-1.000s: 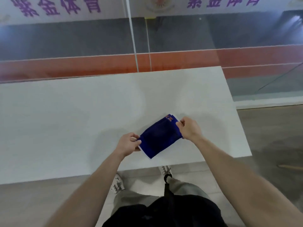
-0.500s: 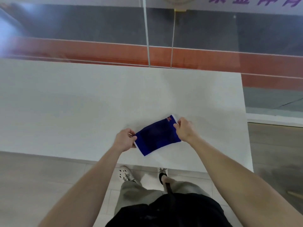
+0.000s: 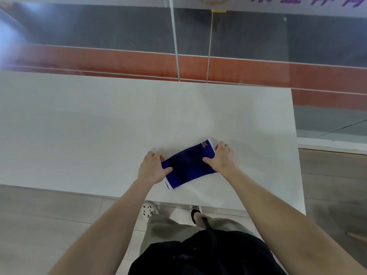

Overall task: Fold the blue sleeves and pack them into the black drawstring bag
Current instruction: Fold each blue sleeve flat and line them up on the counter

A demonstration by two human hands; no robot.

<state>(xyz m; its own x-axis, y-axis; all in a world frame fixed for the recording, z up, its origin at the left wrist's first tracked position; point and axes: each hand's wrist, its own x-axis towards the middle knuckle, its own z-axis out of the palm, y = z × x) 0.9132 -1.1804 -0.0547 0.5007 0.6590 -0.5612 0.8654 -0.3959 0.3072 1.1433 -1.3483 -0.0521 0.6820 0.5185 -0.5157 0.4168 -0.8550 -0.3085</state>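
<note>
Blue sleeve point(image 3: 188, 165) lies flat on the white table point(image 3: 99, 126), near the front edge, right of centre, set diagonally — one end toward the near left, the other toward the far right. White trim shows at both ends. Small orange logo at the far-right end; too blurred to read.

Left hand point(image 3: 152, 168) is on the near-left end, palm down, thumb laid over the fabric, fingers curled at the edge. Right hand point(image 3: 223, 157) covers the far-right end the same way — thumb on top, fingers over the trim. Both look pressed down on the sleeve; whether they pinch it, cannot tell.

Purple lettering point(image 3: 305, 1) on the wall at the top is cut off, unreadable.
</note>
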